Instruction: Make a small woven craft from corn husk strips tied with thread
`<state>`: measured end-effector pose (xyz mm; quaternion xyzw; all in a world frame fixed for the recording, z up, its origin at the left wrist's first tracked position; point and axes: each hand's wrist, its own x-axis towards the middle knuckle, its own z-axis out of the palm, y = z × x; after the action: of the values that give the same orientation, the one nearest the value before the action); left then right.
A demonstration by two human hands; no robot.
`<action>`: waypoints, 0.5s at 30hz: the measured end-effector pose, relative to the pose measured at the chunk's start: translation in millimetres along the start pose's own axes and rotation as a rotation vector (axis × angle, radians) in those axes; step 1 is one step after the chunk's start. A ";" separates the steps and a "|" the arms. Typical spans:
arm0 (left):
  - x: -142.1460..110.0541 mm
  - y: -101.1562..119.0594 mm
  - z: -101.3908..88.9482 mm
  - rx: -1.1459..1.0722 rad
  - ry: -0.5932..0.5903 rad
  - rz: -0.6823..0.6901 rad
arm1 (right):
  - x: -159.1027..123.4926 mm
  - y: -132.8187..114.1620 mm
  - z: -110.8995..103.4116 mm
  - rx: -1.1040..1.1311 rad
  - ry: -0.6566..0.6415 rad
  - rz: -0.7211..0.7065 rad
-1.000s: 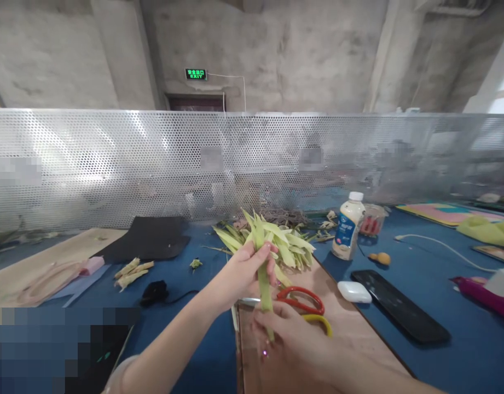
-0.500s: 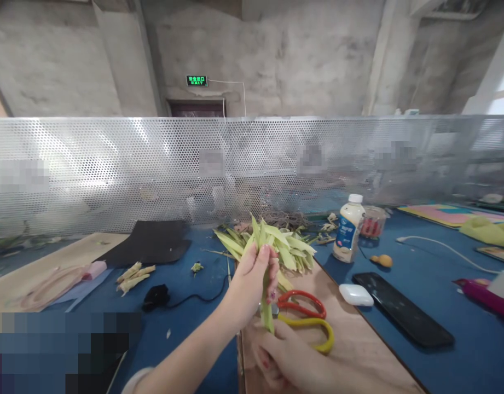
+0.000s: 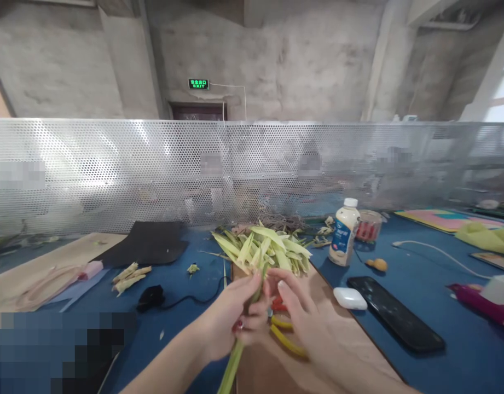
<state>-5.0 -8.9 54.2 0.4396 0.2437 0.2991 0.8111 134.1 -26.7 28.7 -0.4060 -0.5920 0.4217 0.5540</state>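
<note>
My left hand [image 3: 231, 312] is closed around a long, narrow green strip of what looks like corn husk [image 3: 235, 361]. The strip slants down past the bottom edge of the picture. At its upper end, my right hand [image 3: 295, 309] has its fingers bent in against the strip, touching the left hand's fingertips. Just beyond both hands lies a pile of pale green husk leaves [image 3: 276, 246]. Partly hidden under the right hand, scissors with one red and one yellow handle [image 3: 288, 340] rest on the brown board [image 3: 346, 328].
To the right are a white-capped bottle [image 3: 344, 235], a white earphone case [image 3: 350, 299], a black phone [image 3: 395, 314] and a purple tool [image 3: 481, 301]. On the left lie black sheet material [image 3: 149, 243], dry husk pieces [image 3: 131, 277] and a black corded object [image 3: 150, 298]. A perforated metal screen [image 3: 260, 169] stands behind.
The strip has come down and turned, so its long end now points toward me. My left hand has lowered; my right hand has risen from the strip's lower end to its upper end.
</note>
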 end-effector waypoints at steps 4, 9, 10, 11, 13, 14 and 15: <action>-1.3 -20.9 -14.9 -0.121 -0.067 -0.122 | 12.0 13.8 2.1 0.127 -0.104 0.143; -2.7 -30.4 -28.0 -0.224 -0.144 -0.215 | 13.9 17.7 1.9 0.173 -0.205 0.249; -3.5 -31.1 -29.7 -0.232 -0.153 -0.232 | 12.5 14.7 -0.5 0.160 -0.213 0.262; -4.3 -31.9 -31.2 -0.241 -0.161 -0.248 | 10.3 11.1 -3.7 0.135 -0.217 0.271; -5.2 -33.8 -33.3 -0.256 -0.169 -0.265 | 4.1 3.5 -12.3 0.037 -0.221 0.291; -5.2 -34.9 -33.9 -0.257 -0.166 -0.263 | 0.5 0.3 -17.0 0.019 -0.223 0.291; -5.1 -36.2 -34.1 -0.255 -0.159 -0.258 | -3.1 -2.0 -21.5 0.010 -0.221 0.292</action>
<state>-21.3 -8.8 6.9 0.3205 0.1934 0.1853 0.9086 155.8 -29.1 30.3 -0.4360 -0.5818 0.5427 0.4205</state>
